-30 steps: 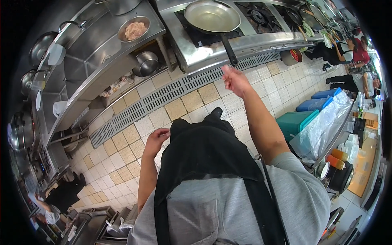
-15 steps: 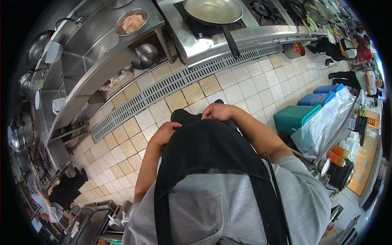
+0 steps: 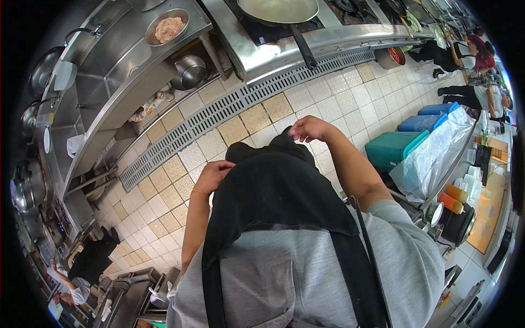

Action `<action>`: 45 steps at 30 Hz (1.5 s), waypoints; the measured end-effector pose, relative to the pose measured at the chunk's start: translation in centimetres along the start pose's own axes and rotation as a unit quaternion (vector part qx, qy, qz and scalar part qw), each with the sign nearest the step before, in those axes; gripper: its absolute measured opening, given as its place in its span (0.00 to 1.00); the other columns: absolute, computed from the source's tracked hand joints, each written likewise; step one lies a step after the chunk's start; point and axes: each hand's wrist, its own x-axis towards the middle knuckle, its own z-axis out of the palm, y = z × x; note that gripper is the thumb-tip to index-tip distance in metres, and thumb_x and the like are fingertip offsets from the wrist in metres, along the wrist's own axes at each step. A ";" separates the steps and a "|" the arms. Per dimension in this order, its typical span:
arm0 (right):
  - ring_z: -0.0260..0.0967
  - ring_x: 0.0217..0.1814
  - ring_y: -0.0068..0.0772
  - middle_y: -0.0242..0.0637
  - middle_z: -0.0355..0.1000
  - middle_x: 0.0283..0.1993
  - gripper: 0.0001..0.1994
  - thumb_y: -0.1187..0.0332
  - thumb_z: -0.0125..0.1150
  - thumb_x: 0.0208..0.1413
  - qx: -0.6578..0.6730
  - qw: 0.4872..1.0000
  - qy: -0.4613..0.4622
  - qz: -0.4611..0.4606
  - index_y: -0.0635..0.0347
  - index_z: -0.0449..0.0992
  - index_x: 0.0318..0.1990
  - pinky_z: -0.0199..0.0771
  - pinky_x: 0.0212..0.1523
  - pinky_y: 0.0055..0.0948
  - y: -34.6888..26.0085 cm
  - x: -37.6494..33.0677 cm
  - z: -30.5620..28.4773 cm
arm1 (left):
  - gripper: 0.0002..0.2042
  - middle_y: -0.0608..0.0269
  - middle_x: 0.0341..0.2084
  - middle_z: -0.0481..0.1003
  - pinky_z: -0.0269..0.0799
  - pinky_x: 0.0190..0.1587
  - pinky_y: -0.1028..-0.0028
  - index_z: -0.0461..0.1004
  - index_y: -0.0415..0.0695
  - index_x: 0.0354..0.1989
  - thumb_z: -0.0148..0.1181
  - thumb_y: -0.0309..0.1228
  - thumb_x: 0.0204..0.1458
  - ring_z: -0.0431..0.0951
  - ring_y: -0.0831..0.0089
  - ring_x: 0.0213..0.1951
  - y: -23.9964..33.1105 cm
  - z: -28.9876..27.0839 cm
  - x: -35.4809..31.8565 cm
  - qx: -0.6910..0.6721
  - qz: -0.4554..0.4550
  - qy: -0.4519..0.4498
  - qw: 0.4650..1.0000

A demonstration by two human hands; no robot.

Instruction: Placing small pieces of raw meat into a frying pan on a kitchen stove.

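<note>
A black apron [image 3: 273, 191] hangs over my grey shirt and covers my lap. At its left edge is my left hand [image 3: 213, 176], closed on the cloth, with some fingers hidden behind it. My right hand [image 3: 310, 129] is raised just beyond the apron's far right side. Its fingers are loosely curled and apart, and nothing shows in them. Ahead on the stove [image 3: 262, 71] rests a wide frying pan [image 3: 279, 10], its black handle jutting over the front edge. A metal bowl of pale raw minced meat [image 3: 169, 29] stands on the steel sink counter to the left.
A slotted floor drain [image 3: 219, 110] runs along the stove front across the tiles. At right are a teal bin [image 3: 394, 148], blue bins [image 3: 421, 123] and a plastic-covered counter. A pot [image 3: 188, 72] sits below the sink. Several people stand at far right; another person [image 3: 90, 257] is at lower left.
My right hand has left the apron's front edge, moving up and to the right, and its fingers have loosened. The left hand stays at the apron's left edge. The view has shifted slightly.
</note>
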 end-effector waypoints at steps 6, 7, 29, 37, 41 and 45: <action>0.69 0.26 0.22 0.29 0.76 0.29 0.07 0.64 0.67 0.57 0.007 0.994 0.079 0.072 0.55 0.81 0.38 0.70 0.25 0.24 4.8 0.2 -2.3 | 0.10 0.67 0.29 0.80 0.70 0.34 0.78 0.83 0.40 0.42 0.65 0.31 0.56 0.76 0.80 0.30 -8.1 -2.1 0.3 -0.078 -0.036 0.150 0.985; 0.69 0.24 0.23 0.31 0.75 0.28 0.07 0.65 0.67 0.56 0.018 0.993 0.086 0.072 0.56 0.80 0.38 0.69 0.24 0.24 6.1 0.4 -2.7 | 0.10 0.67 0.29 0.80 0.70 0.34 0.78 0.83 0.40 0.42 0.65 0.31 0.56 0.76 0.80 0.30 -9.6 -2.5 0.0 -0.078 -0.036 0.150 0.985; 0.59 0.16 0.19 0.28 0.69 0.20 0.04 0.75 0.63 0.52 -0.029 0.974 0.187 0.121 0.57 0.77 0.26 0.63 0.17 0.25 11.1 -1.0 -2.7 | 0.10 0.68 0.35 0.80 0.71 0.29 0.76 0.80 0.47 0.45 0.58 0.35 0.60 0.78 0.78 0.29 -23.9 -2.7 -2.9 -0.109 -0.217 0.142 0.960; 0.56 0.14 0.24 0.30 0.64 0.17 0.17 0.58 0.73 0.54 -0.122 0.963 0.225 0.082 0.58 0.73 0.23 0.59 0.15 0.29 11.2 -0.3 -2.0 | 0.10 0.68 0.36 0.81 0.70 0.28 0.77 0.80 0.48 0.46 0.57 0.34 0.60 0.78 0.79 0.29 -20.3 -2.6 -2.4 -0.122 -0.194 0.162 0.960; 0.52 0.14 0.25 0.29 0.61 0.16 0.20 0.55 0.74 0.53 -0.149 0.958 0.236 0.069 0.58 0.72 0.22 0.55 0.14 0.32 10.6 -0.5 -1.9 | 0.09 0.70 0.34 0.80 0.69 0.27 0.78 0.80 0.48 0.45 0.58 0.35 0.60 0.77 0.79 0.28 -18.5 -2.0 -3.7 -0.076 -0.211 0.177 0.958; 0.52 0.13 0.25 0.29 0.61 0.15 0.20 0.56 0.75 0.53 -0.164 0.957 0.230 0.070 0.58 0.72 0.22 0.54 0.13 0.32 11.4 0.0 -2.7 | 0.09 0.70 0.34 0.80 0.69 0.27 0.78 0.80 0.48 0.45 0.58 0.35 0.60 0.77 0.79 0.27 -20.2 -2.2 -3.7 -0.069 -0.220 0.164 0.959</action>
